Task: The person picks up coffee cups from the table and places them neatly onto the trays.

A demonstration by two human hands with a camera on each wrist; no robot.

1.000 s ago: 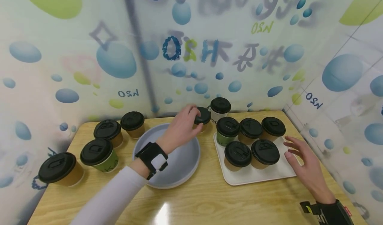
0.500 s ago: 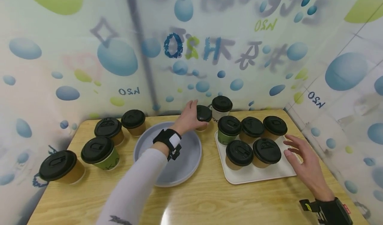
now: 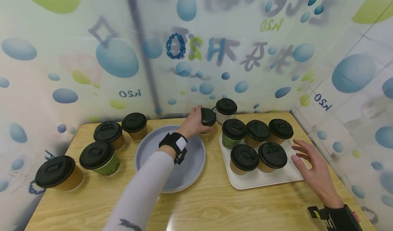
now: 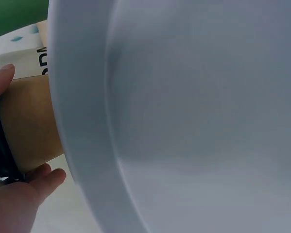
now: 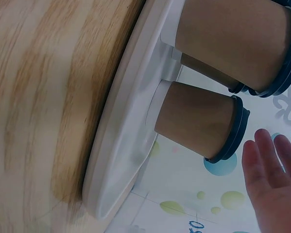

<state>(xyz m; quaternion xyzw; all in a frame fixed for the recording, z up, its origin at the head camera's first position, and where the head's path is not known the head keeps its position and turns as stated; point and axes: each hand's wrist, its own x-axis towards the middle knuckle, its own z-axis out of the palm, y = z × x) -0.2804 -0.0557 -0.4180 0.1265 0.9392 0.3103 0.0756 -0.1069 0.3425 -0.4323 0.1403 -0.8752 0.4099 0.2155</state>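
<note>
My left hand (image 3: 191,121) grips a brown paper cup with a black lid (image 3: 208,117) at the back of the table, just beyond the round grey-blue plate (image 3: 175,186). In the left wrist view, thumb and fingers lie on both sides of that cup (image 4: 31,121) near its lid, and the plate's wall hides its base. My right hand (image 3: 316,173) hovers with relaxed, spread fingers at the right end of a white tray (image 3: 261,181), holding nothing. Several lidded cups stand on this tray, one of them green (image 3: 231,140). The right wrist view shows a brown cup (image 5: 196,119) near those fingertips.
A white cup with a black lid (image 3: 226,110) stands behind the tray's left corner. Left of the plate are several more lidded cups, including a green one (image 3: 101,157) and a brown one (image 3: 59,173). A patterned wall (image 3: 196,94) closes off the table's back.
My left hand has moved from over the lid down to the cup's left side and now grips it; the forearm swung right across the plate. My right hand has stayed put.
</note>
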